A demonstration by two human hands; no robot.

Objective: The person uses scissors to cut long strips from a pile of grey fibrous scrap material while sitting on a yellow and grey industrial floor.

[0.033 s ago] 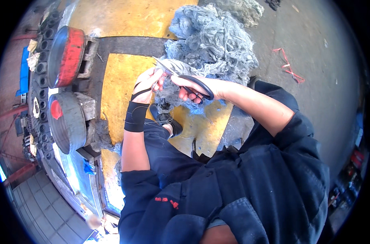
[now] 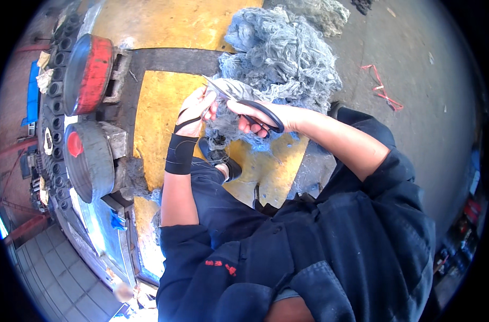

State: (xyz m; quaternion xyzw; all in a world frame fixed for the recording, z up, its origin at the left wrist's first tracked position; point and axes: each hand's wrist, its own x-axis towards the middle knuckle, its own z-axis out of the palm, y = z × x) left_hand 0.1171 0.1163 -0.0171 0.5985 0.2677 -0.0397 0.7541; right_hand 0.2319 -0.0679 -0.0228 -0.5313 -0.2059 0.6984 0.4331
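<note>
My right hand (image 2: 288, 116) grips a pair of scissors (image 2: 266, 110) by its black handles. The metal blades point up and left, past the fingertips of my left hand (image 2: 195, 107). My left hand is closed in a pinch just left of the blades; what lies between its fingers is too small to make out. A black band (image 2: 180, 154) wraps my left wrist, with loose threads on it. Right behind both hands rises a large heap of tangled grey-blue yarn (image 2: 287, 56), and some of it hangs below the scissors.
Yellow boards (image 2: 166, 102) lie on the dark floor under the yarn and my shoe (image 2: 232, 167). To the left, a red drum-like rim (image 2: 94, 75) and a grey round drum (image 2: 97, 166) stand by concrete blocks (image 2: 114, 140). A red strap (image 2: 381, 91) lies at right.
</note>
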